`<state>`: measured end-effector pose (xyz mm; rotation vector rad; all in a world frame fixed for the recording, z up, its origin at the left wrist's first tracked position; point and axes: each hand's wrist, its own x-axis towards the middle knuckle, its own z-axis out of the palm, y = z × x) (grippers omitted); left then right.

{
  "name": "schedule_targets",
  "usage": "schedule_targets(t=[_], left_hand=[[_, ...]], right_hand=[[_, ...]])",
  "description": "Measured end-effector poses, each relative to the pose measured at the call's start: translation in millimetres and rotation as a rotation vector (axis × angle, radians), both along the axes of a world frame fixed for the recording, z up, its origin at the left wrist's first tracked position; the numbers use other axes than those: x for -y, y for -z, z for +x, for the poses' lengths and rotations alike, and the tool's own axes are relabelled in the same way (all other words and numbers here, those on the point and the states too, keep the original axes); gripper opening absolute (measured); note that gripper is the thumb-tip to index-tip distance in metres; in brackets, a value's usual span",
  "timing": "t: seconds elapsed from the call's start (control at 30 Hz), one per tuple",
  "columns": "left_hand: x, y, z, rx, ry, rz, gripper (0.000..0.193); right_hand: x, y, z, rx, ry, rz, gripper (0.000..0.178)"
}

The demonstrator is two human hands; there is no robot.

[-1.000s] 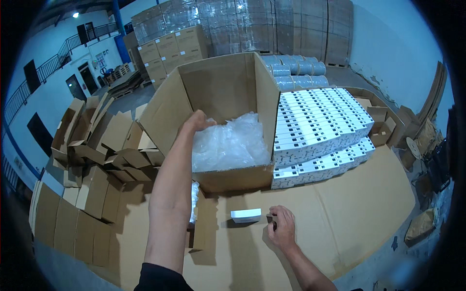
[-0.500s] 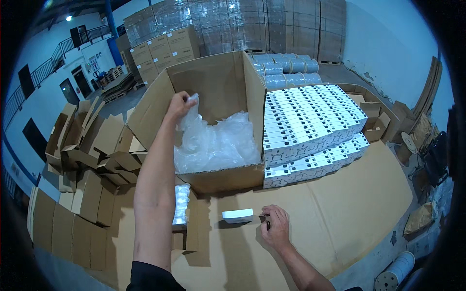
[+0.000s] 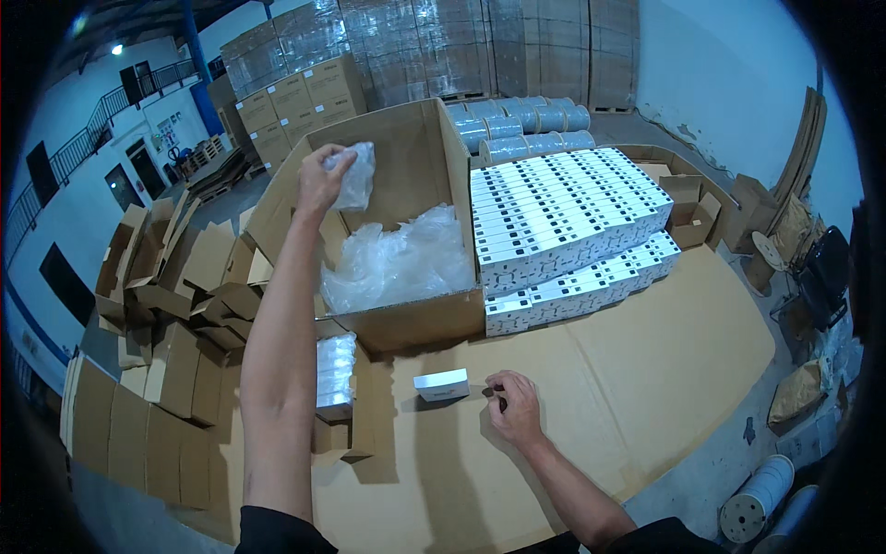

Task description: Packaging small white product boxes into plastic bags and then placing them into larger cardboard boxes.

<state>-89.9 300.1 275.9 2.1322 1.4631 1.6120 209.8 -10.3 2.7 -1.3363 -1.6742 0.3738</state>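
My left hand (image 3: pixel 321 181) is closed on a clear plastic bag (image 3: pixel 356 179), raised inside the big open carton (image 3: pixel 411 319). Below it, a heap of similar clear bags (image 3: pixel 401 260) fills the carton's bottom. My right hand (image 3: pixel 515 408) is over the cardboard-covered table, its fingers curled around a small dark object (image 3: pixel 498 399) whose kind I cannot make out. Just left of that hand stands a small white box (image 3: pixel 441 385). Further left, a narrow open carton (image 3: pixel 360 420) holds a row of plastic-wrapped items (image 3: pixel 335 369).
Stacks of white printed boxes (image 3: pixel 572 208) stand right of the big carton. Several folded-open cardboard boxes (image 3: pixel 175 268) crowd the left side. Behind are spools (image 3: pixel 526 125) and wrapped pallets (image 3: pixel 443 46). A cardboard sheet (image 3: pixel 628 388) covers the table.
My left hand has lifted, drawing the plastic bag up off the heap. My right hand stays near the white box. The whole view has shifted slightly.
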Motion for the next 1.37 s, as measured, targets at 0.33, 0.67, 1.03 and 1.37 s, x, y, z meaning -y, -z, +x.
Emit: schedule_targets(t=[0.33,0.67,1.03,1.37], left_hand=[[-9.0,53.3,-34.9,-0.396,-0.186,-0.391,0.049],[57.2,37.8,0.6,0.212,-0.097,-0.115,0.045],[325.5,164.4,128.5,0.525,0.091,-0.222,0.020],[380.9,252.4,106.7,0.548,0.104,-0.625,0.026]], right_hand=[[-0.9,-0.5,-2.6,-0.006,0.012,-0.001,0.029],[3.9,-1.9,-5.2,-0.017,0.003,-0.056,0.027],[33.4,-4.8,-6.1,-0.672,-0.331,-0.357,0.034],[42.6,24.1,-19.6,-0.799,-0.516,-0.541,0.049]])
